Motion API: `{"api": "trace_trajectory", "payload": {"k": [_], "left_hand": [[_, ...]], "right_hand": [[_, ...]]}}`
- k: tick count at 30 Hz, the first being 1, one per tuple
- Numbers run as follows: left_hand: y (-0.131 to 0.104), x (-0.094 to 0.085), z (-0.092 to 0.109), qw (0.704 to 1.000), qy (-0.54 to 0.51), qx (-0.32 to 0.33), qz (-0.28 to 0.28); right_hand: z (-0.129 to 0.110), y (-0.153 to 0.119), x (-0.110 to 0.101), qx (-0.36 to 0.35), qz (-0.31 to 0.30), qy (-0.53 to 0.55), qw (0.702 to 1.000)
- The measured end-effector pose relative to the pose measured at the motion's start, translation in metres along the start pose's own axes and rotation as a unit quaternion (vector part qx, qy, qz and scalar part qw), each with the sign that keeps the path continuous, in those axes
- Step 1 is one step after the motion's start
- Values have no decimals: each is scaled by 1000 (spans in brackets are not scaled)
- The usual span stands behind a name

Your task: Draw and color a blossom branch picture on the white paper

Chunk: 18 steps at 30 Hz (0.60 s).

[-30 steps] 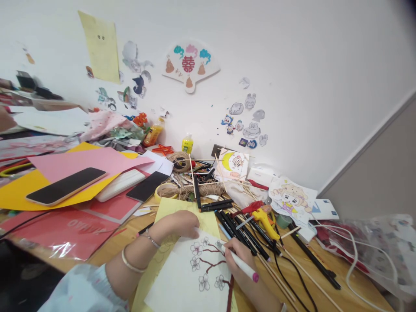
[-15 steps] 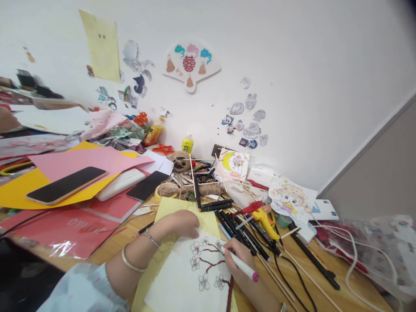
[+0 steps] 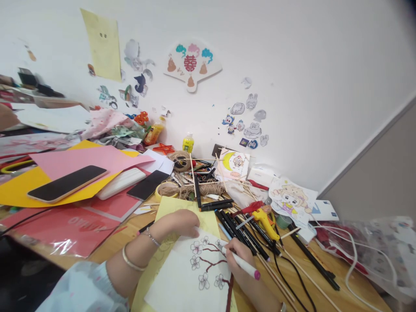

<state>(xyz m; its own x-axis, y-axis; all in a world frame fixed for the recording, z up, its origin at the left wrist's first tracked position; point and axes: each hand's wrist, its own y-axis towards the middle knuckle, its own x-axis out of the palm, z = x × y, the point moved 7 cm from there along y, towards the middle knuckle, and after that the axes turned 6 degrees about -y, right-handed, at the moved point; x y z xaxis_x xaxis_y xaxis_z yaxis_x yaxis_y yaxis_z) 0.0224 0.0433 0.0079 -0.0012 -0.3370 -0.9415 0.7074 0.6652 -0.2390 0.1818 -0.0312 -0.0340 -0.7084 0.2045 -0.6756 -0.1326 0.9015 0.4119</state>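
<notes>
A white marker (image 3: 242, 264) with a magenta end is pinched in my right hand (image 3: 241, 251), its tip on the upper right of a white sheet (image 3: 175, 277). The sheet bears a brown branch and several outlined blossoms, some with pink centres. My left hand (image 3: 183, 222) lies over the sheet's top edge, pressing it down; its fingers are partly hidden and hold nothing that I can see. Beneath the sheet is a yellow paper (image 3: 169, 208) with faint pencil curves. Several black markers (image 3: 238, 232) lie just beyond my right hand.
A yellow-handled glue gun (image 3: 266, 223), thin wooden sticks and cables crowd the right. Phones (image 3: 68, 184) and coloured papers (image 3: 91, 162) cover the left. Twine (image 3: 178, 160) and a yellow-green bottle (image 3: 187, 143) stand near the wall. Another person's hand (image 3: 8, 117) shows at far left.
The marker and my right hand have shifted very slightly to the right, its tip staying by the same upper-right blossom. My left hand stays in place.
</notes>
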Motion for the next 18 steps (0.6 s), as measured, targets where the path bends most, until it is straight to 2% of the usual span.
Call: {"api": "trace_trajectory", "payload": {"k": [8, 18], "left_hand": [[-1, 0, 1, 1000, 4, -13, -13], [0, -1, 2, 1000, 8, -16, -26]], "right_hand": [[-5, 0, -4, -5, 15, 7, 1000], [-4, 0, -3, 8, -3, 14, 1000]]}}
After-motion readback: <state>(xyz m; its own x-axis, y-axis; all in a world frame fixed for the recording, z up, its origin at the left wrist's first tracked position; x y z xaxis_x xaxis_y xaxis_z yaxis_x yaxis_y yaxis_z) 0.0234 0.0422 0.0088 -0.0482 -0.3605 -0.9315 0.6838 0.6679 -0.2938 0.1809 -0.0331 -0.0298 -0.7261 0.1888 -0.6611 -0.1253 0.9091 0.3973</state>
